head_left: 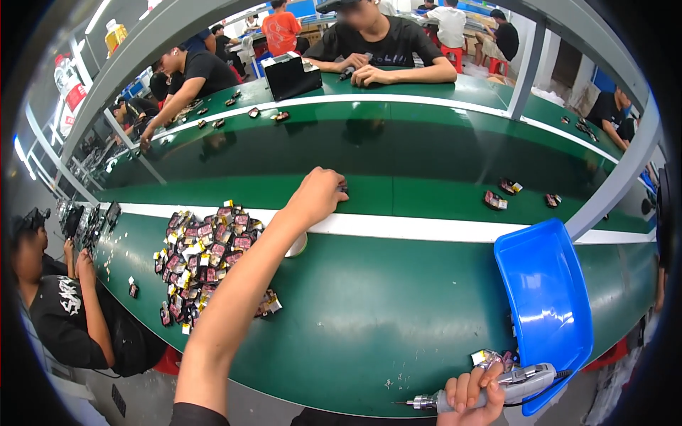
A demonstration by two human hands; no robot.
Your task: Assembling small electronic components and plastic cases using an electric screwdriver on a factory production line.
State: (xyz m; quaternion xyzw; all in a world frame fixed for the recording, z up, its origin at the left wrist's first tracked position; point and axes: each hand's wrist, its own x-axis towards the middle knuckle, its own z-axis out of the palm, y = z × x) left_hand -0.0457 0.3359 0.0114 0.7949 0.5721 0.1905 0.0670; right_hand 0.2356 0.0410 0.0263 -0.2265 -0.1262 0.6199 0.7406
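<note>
My left arm stretches across the green worktop, and my left hand (317,193) is over the conveyor belt just past the white rail. Its fingers are closed on a small dark part (343,189), mostly hidden by the hand. In my right hand (472,395), near the front edge, a grey electric screwdriver (527,376) is gripped, its bit pointing left. A heap of small black parts with pink faces and white and yellow tabs (202,259) lies under and left of my left forearm. Beside the right hand, a few similar parts (490,357) lie by a blue bin (547,298).
Several loose parts (496,200) sit on the green belt (419,195) at the right. A white round thing (298,246) is partly behind my forearm. Grey frame posts (527,71) rise beyond the belt. A person opposite (383,42) and another at left (71,312) are working.
</note>
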